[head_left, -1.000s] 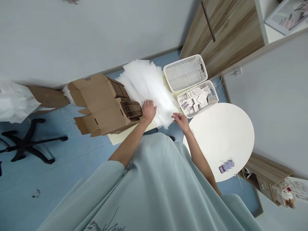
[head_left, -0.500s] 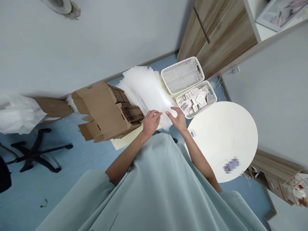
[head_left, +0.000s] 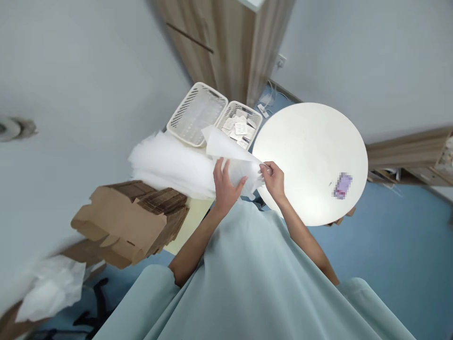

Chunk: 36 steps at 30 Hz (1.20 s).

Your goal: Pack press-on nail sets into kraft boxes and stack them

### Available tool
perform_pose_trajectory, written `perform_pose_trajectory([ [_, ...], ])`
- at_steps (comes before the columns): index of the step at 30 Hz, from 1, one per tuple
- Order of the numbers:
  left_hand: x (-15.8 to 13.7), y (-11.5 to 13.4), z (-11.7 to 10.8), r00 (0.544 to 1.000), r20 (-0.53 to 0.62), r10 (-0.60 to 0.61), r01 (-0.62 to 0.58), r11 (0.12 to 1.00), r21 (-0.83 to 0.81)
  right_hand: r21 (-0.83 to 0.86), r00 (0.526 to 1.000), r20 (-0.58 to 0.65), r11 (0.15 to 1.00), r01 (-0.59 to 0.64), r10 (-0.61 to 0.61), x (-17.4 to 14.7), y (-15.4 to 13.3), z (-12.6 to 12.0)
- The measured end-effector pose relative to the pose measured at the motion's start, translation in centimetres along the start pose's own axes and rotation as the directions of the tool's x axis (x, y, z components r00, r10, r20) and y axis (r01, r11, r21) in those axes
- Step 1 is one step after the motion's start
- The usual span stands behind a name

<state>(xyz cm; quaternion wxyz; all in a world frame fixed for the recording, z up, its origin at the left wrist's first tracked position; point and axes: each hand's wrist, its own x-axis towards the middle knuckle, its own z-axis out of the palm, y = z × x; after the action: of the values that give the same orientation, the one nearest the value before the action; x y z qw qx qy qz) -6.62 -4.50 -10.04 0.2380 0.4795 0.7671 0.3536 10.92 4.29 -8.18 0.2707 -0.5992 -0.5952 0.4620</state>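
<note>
A thin, translucent white sheet (head_left: 230, 146), which looks like packing foam, is lifted and curled in front of me. My right hand (head_left: 274, 182) pinches its edge near the rim of the round table. My left hand (head_left: 226, 191) rests against the sheet with fingers stretched and thumb apart. To the left lies a stack of similar white sheets (head_left: 170, 160). Behind the lifted sheet stand a white basket (head_left: 173, 125) of clear plastic pieces and a smaller white basket (head_left: 260, 118) of printed cards. The sheet covers part of the smaller basket.
Folded brown cardboard boxes (head_left: 120, 217) are stacked at the left on a pale yellow surface (head_left: 196, 212). A round white table (head_left: 307, 151) at the right carries a blurred purple object (head_left: 342, 185). A wooden cabinet (head_left: 219, 33) stands behind; a white plastic bag (head_left: 53, 288) is at lower left.
My view has turned to the right. One white sheet has come up off the stack, and my right hand has closed on its edge. My left hand has spread its fingers against it.
</note>
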Motion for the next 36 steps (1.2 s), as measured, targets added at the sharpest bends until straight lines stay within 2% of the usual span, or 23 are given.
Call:
perform_pose_trajectory([
  [2,0.1,1.0,2.1,0.993,0.035,-0.109,0.111,0.991,-0.079,0.047,0.994,-0.094,0.998,-0.048,0.052,-0.6,2.1,-3.2],
  [4,0.1,1.9,4.3,0.960,0.173,-0.221,0.254,0.946,-0.201,0.089,0.979,-0.178,0.992,-0.086,0.100,-1.3,4.3,-6.1],
  [5,-0.1,2.3,5.4,0.923,0.278,-0.266,0.338,0.907,-0.250,0.112,0.969,-0.215,0.989,-0.099,0.122,-1.8,5.4,-7.4],
  [7,-0.5,3.2,7.7,0.820,0.482,-0.308,0.483,0.825,-0.293,0.160,0.947,-0.279,0.980,-0.117,0.159,-2.7,7.6,-9.7],
  [9,-0.9,4.0,9.8,0.742,0.604,-0.289,0.546,0.784,-0.295,0.199,0.925,-0.331,0.972,-0.127,0.189,-3.6,9.8,-11.5],
  [10,-1.0,4.4,10.9,0.728,0.631,-0.269,0.549,0.780,-0.300,0.212,0.913,-0.351,0.968,-0.136,0.206,-4.0,10.9,-12.3],
  [15,-0.4,5.5,16.2,0.726,0.657,-0.204,0.476,0.839,-0.266,0.290,0.856,-0.395,0.930,-0.227,0.332,-5.6,16.8,-15.0],
  [21,1.4,5.0,21.8,0.715,0.656,-0.240,0.338,0.941,-0.024,0.413,0.797,-0.346,0.843,-0.344,0.495,-7.0,23.6,-15.9],
  [25,1.8,4.1,24.0,0.718,0.641,-0.272,0.257,0.959,0.118,0.416,0.785,-0.303,0.816,-0.402,0.541,-7.5,26.8,-15.9],
  [29,2.0,3.1,24.1,0.732,0.633,-0.252,0.139,0.965,0.222,0.380,0.781,-0.277,0.810,-0.447,0.560,-7.2,28.5,-15.6],
  [33,2.9,1.5,22.0,0.785,0.608,-0.115,-0.102,0.945,0.310,0.316,0.787,-0.274,0.824,-0.470,0.553,-6.2,29.4,-15.3],
  [34,3.2,1.0,21.3,0.788,0.612,-0.070,-0.177,0.926,0.334,0.296,0.789,-0.275,0.829,-0.474,0.549,-5.9,29.6,-15.2],
  [36,3.7,0.0,19.9,0.748,0.663,-0.014,-0.318,0.870,0.377,0.256,0.787,-0.281,0.833,-0.491,0.550,-5.5,29.9,-15.1],
])
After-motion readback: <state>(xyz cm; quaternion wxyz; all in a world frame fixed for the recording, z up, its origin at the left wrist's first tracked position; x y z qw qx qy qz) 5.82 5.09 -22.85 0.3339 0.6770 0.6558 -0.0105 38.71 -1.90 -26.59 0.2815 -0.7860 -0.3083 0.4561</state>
